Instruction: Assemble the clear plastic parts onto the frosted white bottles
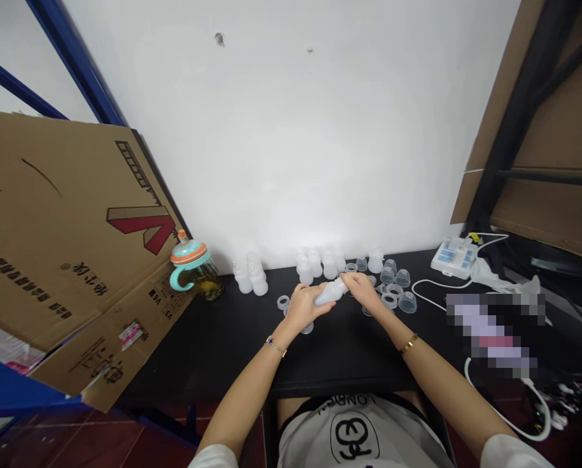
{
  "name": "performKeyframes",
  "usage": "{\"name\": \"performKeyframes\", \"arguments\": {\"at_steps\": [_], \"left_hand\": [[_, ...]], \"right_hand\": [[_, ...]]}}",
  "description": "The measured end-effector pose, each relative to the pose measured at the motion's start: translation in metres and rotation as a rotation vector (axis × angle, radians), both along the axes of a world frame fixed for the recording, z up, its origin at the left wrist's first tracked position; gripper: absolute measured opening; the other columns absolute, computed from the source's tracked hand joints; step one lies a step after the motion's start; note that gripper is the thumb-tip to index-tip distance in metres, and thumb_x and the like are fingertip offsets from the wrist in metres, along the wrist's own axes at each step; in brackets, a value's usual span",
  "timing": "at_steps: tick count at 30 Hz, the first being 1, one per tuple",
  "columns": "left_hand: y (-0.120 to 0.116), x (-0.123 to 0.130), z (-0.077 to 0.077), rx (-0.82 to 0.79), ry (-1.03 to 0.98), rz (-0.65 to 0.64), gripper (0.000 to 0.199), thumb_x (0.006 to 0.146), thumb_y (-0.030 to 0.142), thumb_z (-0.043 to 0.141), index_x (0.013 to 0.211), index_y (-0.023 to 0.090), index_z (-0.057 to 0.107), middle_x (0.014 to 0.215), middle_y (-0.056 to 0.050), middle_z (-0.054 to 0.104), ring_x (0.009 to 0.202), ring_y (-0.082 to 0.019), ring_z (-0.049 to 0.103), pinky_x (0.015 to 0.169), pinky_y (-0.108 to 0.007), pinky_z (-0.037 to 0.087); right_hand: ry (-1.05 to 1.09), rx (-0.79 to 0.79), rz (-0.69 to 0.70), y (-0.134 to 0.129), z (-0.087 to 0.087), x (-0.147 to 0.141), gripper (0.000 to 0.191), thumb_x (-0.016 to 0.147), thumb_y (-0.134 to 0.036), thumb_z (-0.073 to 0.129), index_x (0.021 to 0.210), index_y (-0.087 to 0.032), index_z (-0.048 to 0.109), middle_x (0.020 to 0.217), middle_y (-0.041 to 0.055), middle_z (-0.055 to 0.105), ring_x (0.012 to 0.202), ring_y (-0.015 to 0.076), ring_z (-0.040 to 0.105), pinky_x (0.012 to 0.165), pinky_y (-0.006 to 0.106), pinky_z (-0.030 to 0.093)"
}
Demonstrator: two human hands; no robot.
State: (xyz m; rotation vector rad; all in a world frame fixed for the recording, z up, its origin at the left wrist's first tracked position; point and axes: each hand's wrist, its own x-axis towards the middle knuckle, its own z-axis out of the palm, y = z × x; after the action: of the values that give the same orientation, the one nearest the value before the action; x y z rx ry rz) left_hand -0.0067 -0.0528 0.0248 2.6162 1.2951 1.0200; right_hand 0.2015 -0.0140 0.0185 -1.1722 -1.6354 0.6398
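A white baby bottle [328,294] lies tilted between my hands, above the black table. My left hand [304,305] is wrapped round its body. At the bottle's top end, the fingers of my right hand [361,289] are closed on the neck; whether they also hold a small part there is hidden. Close to my right hand lie several clear dome caps [407,301] and clear rings [389,300]. A loose ring [283,301] sits left of my left hand, and another clear piece [307,329] lies partly under that hand.
Several white bottles [304,268] stand along the wall, with more bottles [258,279] farther left. A teal-lidded jug [193,266] stands beside a large cardboard box [76,247]. At right are a power strip [454,257], white cables [430,300] and a blurred-out object [490,338].
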Motion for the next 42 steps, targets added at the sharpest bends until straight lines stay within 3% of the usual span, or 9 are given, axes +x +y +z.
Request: {"name": "performKeyframes", "arguments": {"at_steps": [10, 21, 42], "left_hand": [[0.006, -0.002, -0.011, 0.153, 0.031, 0.028, 0.045, 0.086, 0.044, 0.075, 0.126, 0.024, 0.067, 0.117, -0.004, 0.077, 0.095, -0.024, 0.074, 0.092, -0.041, 0.046], [0.007, -0.003, -0.015, 0.254, 0.068, 0.038, 0.047, 0.088, 0.043, 0.073, 0.130, 0.024, 0.064, 0.113, -0.006, 0.078, 0.095, -0.024, 0.074, 0.095, -0.042, 0.046], [0.005, -0.005, -0.014, 0.289, 0.154, 0.053, 0.048, 0.094, 0.042, 0.065, 0.139, 0.025, 0.058, 0.117, -0.009, 0.075, 0.102, -0.025, 0.072, 0.103, -0.044, 0.042]], "right_hand": [[0.002, -0.013, 0.019, 0.002, -0.001, 0.001, 0.043, 0.085, -0.053, 0.044, 0.056, -0.023, 0.040, 0.056, -0.0006, 0.044, 0.060, 0.0166, 0.043, 0.056, 0.028, 0.029], [-0.016, -0.010, 0.019, 0.004, -0.004, 0.001, 0.042, 0.085, -0.054, 0.042, 0.056, -0.023, 0.039, 0.057, -0.0009, 0.041, 0.060, 0.0166, 0.042, 0.056, 0.028, 0.028], [0.043, -0.087, 0.053, 0.000, 0.000, 0.000, 0.044, 0.086, -0.057, 0.042, 0.056, -0.025, 0.038, 0.047, -0.0026, 0.039, 0.051, 0.0156, 0.039, 0.051, 0.029, 0.027]]}}
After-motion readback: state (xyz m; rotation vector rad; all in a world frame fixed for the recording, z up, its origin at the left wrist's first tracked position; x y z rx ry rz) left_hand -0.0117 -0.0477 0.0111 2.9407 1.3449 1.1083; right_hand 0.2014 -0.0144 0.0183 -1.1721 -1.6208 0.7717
